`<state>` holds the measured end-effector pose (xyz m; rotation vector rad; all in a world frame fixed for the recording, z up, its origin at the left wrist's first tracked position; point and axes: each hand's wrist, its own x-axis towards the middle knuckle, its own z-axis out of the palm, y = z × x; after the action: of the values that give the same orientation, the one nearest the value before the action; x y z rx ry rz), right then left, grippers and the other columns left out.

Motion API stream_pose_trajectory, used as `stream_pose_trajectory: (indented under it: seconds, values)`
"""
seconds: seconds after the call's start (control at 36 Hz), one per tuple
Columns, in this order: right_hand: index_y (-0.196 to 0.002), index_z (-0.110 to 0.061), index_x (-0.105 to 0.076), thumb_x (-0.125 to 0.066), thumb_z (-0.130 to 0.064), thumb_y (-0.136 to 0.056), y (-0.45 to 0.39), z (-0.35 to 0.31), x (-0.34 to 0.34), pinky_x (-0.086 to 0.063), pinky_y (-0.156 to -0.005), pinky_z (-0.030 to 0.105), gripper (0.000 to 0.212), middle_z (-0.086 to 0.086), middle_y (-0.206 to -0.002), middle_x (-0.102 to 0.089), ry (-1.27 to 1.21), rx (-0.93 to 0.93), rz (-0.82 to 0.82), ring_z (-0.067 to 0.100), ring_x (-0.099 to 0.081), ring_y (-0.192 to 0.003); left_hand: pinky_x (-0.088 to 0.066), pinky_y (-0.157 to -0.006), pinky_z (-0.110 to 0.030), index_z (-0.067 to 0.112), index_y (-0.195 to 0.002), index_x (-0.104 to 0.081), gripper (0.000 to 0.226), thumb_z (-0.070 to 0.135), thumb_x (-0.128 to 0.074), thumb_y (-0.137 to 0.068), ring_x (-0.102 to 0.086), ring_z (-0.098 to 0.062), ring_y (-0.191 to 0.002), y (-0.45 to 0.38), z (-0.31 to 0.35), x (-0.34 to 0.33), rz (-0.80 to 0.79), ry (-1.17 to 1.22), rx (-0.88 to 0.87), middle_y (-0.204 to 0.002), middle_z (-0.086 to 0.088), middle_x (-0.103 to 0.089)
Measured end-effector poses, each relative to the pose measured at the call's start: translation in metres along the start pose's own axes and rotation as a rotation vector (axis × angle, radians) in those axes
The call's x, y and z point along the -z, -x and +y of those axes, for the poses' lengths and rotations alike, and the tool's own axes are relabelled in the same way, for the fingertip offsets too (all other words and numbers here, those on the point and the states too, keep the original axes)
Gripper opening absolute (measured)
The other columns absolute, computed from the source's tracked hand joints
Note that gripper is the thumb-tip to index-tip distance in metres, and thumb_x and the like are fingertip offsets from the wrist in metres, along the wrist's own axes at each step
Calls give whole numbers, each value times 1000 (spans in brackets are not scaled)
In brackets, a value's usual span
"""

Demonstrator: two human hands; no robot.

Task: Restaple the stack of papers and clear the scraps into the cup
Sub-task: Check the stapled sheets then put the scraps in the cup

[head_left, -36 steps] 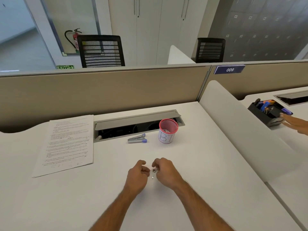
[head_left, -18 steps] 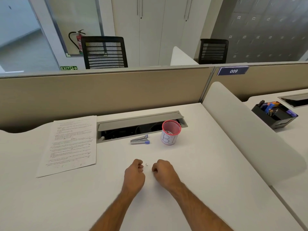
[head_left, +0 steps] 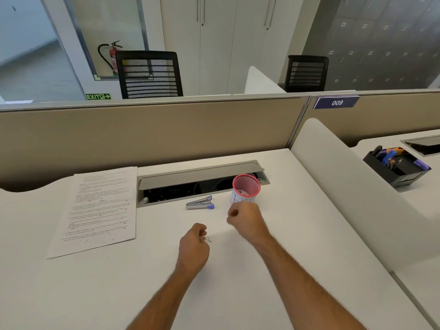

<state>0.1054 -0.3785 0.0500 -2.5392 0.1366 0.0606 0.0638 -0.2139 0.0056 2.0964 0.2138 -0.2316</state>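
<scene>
Nearby, stapler [head_left: 200, 203] left of cup [head_left: 245, 188], bent staple [head_left: 209, 239] by curled left-hand fingers [head_left: 202, 232]; right hand [head_left: 245, 219] fisted, contents unclear.

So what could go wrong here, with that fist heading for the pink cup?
1. The right hand is a closed fist just short of the cup; a knock could tip the light cup and spill the scraps already inside.
2. Whatever that fist holds is hidden and must be tiny, so it could drop outside the rim.
3. A bent staple lies on the white desk beside the left hand; it is easy to miss or brush away.
</scene>
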Motion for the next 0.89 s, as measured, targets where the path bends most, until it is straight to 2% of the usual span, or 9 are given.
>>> stream_pose_trajectory:
  seconds: [0.08,0.17,0.31,0.44,0.61,0.75,0.89]
  values:
    - [-76,-11,-75,-66,-5,-80,-19,-1,26,-39,-55,17,12,-2,-68,-68,-59,-15,118,8,-57,-61,-46,-95,-22,9,-126,-61,41,-8,-38,-97,-61,-20,-111,-4,-2,1,19,0,0,-120,-6,-66]
    - [-69,-14,-71,-68,-8,-79,-43,1,44,-43,-58,15,13,0,-72,-72,-38,-12,203,17,-62,-70,-45,-92,-21,10,-125,-62,38,-6,-40,-97,-61,-18,-108,-5,-6,2,24,-7,6,-119,-5,-67]
    - [-80,-13,-76,-67,-11,-80,-74,3,58,-56,-71,30,10,4,-83,-73,10,-44,207,23,-65,-81,-45,-91,-20,9,-123,-63,36,-4,-42,-97,-60,-16,-105,-10,-11,3,22,-41,1,-118,-3,-68]
    - [-84,-16,-77,-67,-15,-83,-92,4,57,-53,-69,27,10,4,-91,-73,77,-57,168,22,-65,-85,-45,-90,-20,8,-121,-64,36,-5,-44,-95,-60,-16,-102,-16,-15,2,14,-58,14,-115,-3,-68]
    - [-96,-13,-76,-70,-19,-87,-98,8,53,-56,-74,30,13,6,-99,-72,137,-74,111,24,-67,-93,-42,-85,-19,7,-118,-65,35,-6,-44,-93,-59,-15,-99,-19,-15,0,18,-60,14,-107,1,-65]
    - [-97,-12,-76,-65,-19,-91,-99,12,51,-48,-69,26,14,9,-99,-74,98,-52,157,24,-65,-89,-42,-85,-18,8,-118,-65,35,-6,-44,-93,-59,-14,-99,-19,-13,1,12,-60,14,-108,1,-65]
    - [-98,-13,-75,-65,-18,-91,-92,10,53,-56,-73,30,13,6,-99,-74,54,-30,206,23,-66,-91,-41,-86,-18,8,-120,-65,35,-6,-44,-95,-59,-14,-100,-18,-14,2,15,-61,20,-110,0,-66]
